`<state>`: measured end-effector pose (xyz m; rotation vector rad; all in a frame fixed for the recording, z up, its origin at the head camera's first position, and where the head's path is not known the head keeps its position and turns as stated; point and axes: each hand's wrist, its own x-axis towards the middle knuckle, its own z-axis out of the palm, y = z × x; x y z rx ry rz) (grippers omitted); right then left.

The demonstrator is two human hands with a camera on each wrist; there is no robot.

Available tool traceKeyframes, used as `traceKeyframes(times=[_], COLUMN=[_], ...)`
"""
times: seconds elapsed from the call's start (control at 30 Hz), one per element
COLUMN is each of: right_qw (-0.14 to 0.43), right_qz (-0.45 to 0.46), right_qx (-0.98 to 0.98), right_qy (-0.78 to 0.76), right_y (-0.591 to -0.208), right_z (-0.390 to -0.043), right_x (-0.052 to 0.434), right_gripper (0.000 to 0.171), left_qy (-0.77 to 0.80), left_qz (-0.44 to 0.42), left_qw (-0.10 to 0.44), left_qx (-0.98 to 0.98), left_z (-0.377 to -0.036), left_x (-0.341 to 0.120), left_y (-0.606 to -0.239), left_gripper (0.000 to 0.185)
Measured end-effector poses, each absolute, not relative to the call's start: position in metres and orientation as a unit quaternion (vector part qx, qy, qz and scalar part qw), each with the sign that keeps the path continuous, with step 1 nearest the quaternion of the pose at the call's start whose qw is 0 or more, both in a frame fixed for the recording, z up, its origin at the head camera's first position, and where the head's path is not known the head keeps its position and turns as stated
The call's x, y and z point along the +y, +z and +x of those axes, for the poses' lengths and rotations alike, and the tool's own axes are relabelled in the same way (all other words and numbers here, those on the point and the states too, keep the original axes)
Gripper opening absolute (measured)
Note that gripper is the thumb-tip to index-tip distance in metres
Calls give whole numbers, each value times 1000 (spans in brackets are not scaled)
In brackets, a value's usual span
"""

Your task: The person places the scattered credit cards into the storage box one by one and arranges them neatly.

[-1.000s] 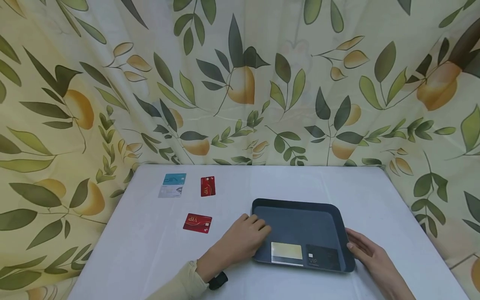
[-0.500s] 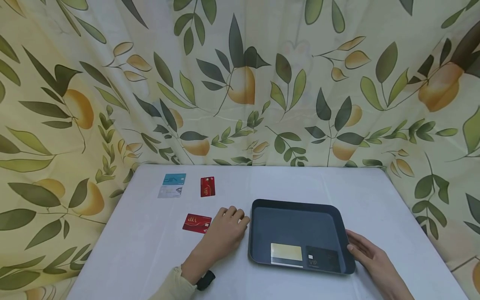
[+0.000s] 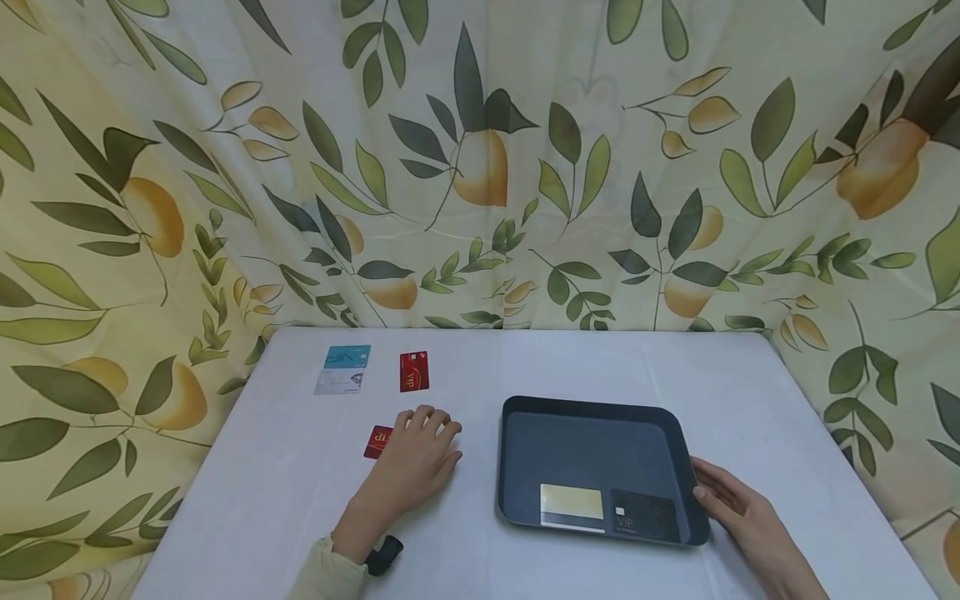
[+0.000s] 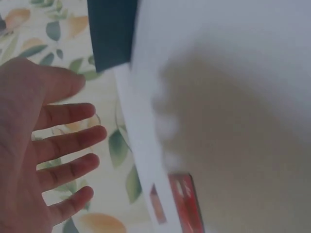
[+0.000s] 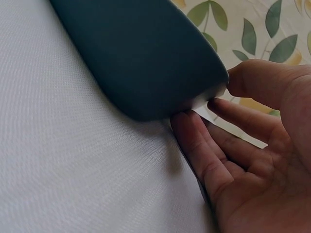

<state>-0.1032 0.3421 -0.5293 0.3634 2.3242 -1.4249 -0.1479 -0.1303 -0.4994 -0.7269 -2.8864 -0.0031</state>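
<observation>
A dark tray sits on the white table and holds a gold card and a black VIP card at its near edge. My left hand hovers flat, fingers spread, to the left of the tray and covers part of a red VIP card. The left wrist view shows this left hand holding nothing, above the red card. My right hand rests against the tray's right rim. In the right wrist view its fingers lie fairly straight under the tray.
At the back left of the table lie a teal card, a pale card and another red card. A leaf-and-fruit patterned curtain hangs behind and around the table. The table's edges run close on both sides.
My left hand has left the tray's left rim and moved left across the table until it covers part of the nearer red card. The right hand and the tray stay put.
</observation>
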Motion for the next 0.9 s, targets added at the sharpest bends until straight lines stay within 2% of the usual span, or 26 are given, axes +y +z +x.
traceKeyframes(times=[0.5,0.9], right_qw=[202,203], right_qz=[144,147], right_qx=[825,831], right_qy=[-508,-497], right_y=[-528,-529], right_z=[-105,-105], right_x=[342,342], right_gripper=[91,92], left_qy=[-42,-69], left_qz=[-178,-142], left_qw=[2,-46], left_qx=[-983,-986], left_z=[-150,-151], left_x=[-168,-195], left_y=[-518,-523], left_gripper=[61,68])
